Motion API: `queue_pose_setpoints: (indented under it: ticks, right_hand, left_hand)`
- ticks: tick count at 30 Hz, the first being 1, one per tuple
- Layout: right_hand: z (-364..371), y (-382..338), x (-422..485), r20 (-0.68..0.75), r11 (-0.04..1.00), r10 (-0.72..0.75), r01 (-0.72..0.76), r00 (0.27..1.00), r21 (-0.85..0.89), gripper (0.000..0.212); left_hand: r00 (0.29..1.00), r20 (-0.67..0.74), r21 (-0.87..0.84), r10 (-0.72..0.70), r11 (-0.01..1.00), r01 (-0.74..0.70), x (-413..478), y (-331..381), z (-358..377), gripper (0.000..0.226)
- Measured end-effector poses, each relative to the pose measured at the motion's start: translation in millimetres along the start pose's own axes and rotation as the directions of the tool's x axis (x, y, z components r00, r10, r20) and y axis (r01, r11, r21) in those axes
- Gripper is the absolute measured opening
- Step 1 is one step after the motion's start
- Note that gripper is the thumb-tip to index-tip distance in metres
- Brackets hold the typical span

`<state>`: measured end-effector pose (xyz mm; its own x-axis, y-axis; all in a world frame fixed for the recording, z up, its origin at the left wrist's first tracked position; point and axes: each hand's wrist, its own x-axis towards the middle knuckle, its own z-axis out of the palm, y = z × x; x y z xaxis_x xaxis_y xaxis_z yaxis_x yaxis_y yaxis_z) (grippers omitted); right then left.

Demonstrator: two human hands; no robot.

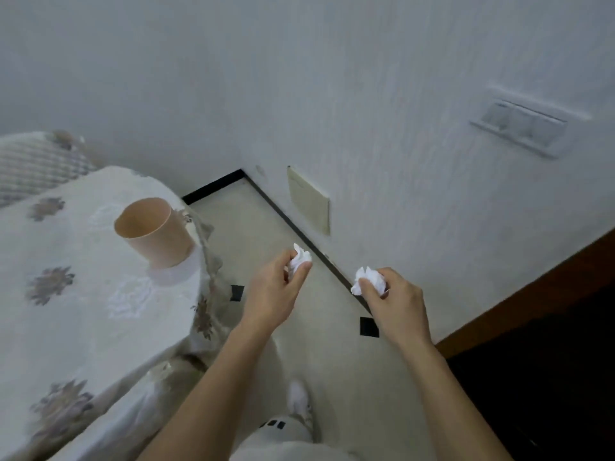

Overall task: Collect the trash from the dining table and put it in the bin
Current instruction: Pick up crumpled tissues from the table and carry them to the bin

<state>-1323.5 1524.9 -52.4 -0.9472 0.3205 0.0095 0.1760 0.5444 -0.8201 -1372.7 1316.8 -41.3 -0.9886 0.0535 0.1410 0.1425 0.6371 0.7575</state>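
Observation:
My left hand point(274, 291) pinches a crumpled white tissue point(300, 257) between thumb and fingers, held out over the floor to the right of the table. My right hand point(396, 302) grips a second crumpled white tissue point(367, 279) at about the same height, near the wall. The dining table point(80, 294) on the left wears a white cloth with brown flower prints. A beige round bin point(154, 231) stands on the table's right corner, open at the top, to the left of both hands.
A white wall runs along the right with a switch panel point(522, 126) and a cream plate point(308, 197). The pale tiled floor point(326, 344) lies below my hands. A dark wooden door frame point(532, 291) stands at right. A patterned chair back point(33, 161) shows beyond the table.

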Motion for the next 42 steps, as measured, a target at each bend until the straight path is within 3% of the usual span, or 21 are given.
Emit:
queue_pose_setpoints:
  ticks: [12, 20, 27, 34, 36, 42]
  right_hand:
    - [129.3, -78.0, 164.4, 0.215, 0.983, -0.179, 0.186, 0.96, -0.012, 0.026]
    - [217.3, -154.5, 285.3, 0.298, 0.964, -0.248, 0.265, 0.922, -0.02, 0.02]
    - [282.2, -180.3, 337.8, 0.436, 0.953, -0.265, 0.303, 0.86, -0.02, 0.019]
    - [351.0, -214.2, 378.9, 0.569, 0.916, -0.36, 0.397, 0.739, 0.065, 0.02]
    - [370.8, -225.4, 385.4, 0.628, 0.893, -0.404, 0.436, 0.665, 0.114, 0.018]
    - [422.0, -268.7, 399.2, 0.761, 0.812, -0.491, 0.538, 0.424, 0.225, 0.022]
  left_hand:
    - [0.956, -0.241, -0.05, -0.167, 0.986, 0.159, 135.3, -86.9, -51.1, 0.021]
    - [0.933, -0.305, -0.087, -0.191, 0.981, 0.172, 256.3, -135.5, -102.6, 0.02]
    - [0.884, -0.376, -0.1, -0.279, 0.96, 0.261, 300.6, -180.0, -132.0, 0.022]
    - [0.789, -0.481, -0.137, -0.382, 0.922, 0.363, 311.5, -205.7, -152.7, 0.015]
    - [0.731, -0.529, -0.167, -0.43, 0.898, 0.407, 310.9, -207.9, -159.8, 0.007]
    - [0.527, -0.696, -0.146, -0.488, 0.814, 0.562, 303.6, -203.4, -174.7, 0.013]
